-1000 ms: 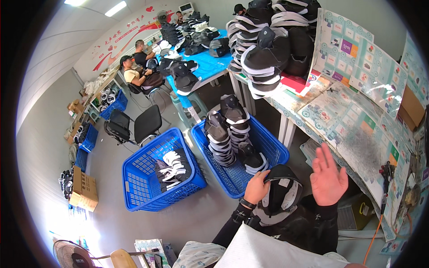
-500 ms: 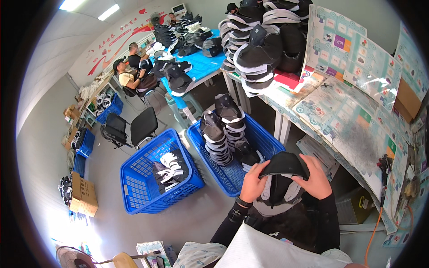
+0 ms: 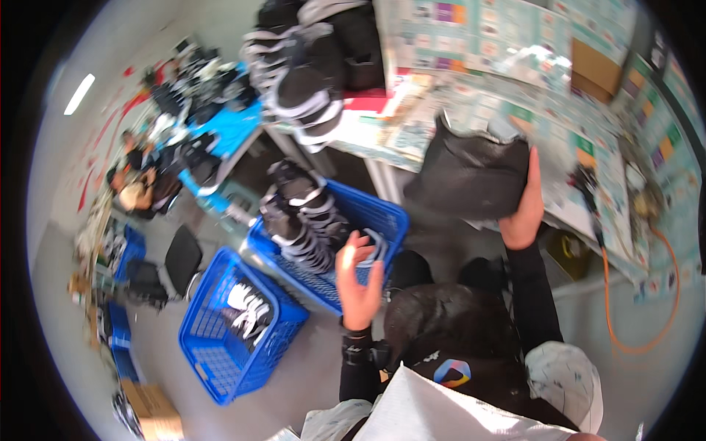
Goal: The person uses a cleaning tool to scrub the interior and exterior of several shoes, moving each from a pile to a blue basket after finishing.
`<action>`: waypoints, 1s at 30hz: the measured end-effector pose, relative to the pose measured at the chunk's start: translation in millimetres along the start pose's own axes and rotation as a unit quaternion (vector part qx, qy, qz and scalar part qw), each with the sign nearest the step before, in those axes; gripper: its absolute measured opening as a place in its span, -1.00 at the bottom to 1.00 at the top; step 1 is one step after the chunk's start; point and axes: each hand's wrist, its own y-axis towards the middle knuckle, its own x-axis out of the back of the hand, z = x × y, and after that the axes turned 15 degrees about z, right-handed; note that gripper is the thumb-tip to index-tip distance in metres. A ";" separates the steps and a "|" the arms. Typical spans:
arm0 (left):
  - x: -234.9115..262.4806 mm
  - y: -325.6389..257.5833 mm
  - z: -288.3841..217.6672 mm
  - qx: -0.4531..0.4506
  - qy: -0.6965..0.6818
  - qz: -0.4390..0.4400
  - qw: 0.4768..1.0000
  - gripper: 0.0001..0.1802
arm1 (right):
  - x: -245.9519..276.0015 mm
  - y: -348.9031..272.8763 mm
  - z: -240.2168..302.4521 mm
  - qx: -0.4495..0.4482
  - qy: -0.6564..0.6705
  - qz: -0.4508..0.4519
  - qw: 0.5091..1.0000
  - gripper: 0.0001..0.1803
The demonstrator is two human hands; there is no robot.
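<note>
My right hand point(image 3: 525, 202) grips the right side of a black shoe upper point(image 3: 471, 173), holding it up in front of the workbench's near edge. A pale edge runs along the upper's top, and motion blurs it a little. My left hand point(image 3: 358, 285) is raised with its fingers apart and nothing in it. Behind that hand, a blue plastic basket point(image 3: 393, 220) holds stacked black-and-white shoe uppers point(image 3: 305, 217). A dark apron point(image 3: 448, 323) covers my lap.
Another blue basket point(image 3: 193, 345) with a few uppers point(image 3: 248, 309) stands on the floor at left. The workbench point(image 3: 412, 140) carries a tall pile of uppers point(image 3: 305, 81) and a hand tool point(image 3: 586, 184) with an orange cable point(image 3: 625, 349). Co-workers point(image 3: 140, 187) sit far left beside a blue-covered table.
My left hand has let go of the upper and moved left. My right hand has raised the upper toward the bench. The view has turned right.
</note>
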 end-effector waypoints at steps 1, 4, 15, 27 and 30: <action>2.8 -3.9 3.1 0.025 -0.010 0.004 1.000 -0.35 | -0.1 9.2 -13.4 0.031 -0.041 -0.043 0.998 -0.10; -2.1 -5.6 7.1 0.059 -0.045 0.031 0.997 -0.48 | 10.8 42.0 -67.5 0.095 -0.122 -0.119 0.981 -0.04; -1.1 -24.3 10.3 0.080 -0.053 0.101 0.990 -0.67 | -17.2 -33.3 -160.2 -0.118 -0.082 0.197 0.970 -0.19; 29.1 6.6 -61.9 -0.129 -0.701 0.101 0.694 0.24 | 70.3 -2.0 -24.9 -0.114 0.712 0.060 0.690 -0.19; 30.0 14.0 -71.1 -0.031 -0.481 0.079 0.872 0.15 | 33.9 11.1 71.4 -0.079 0.690 0.293 0.657 0.08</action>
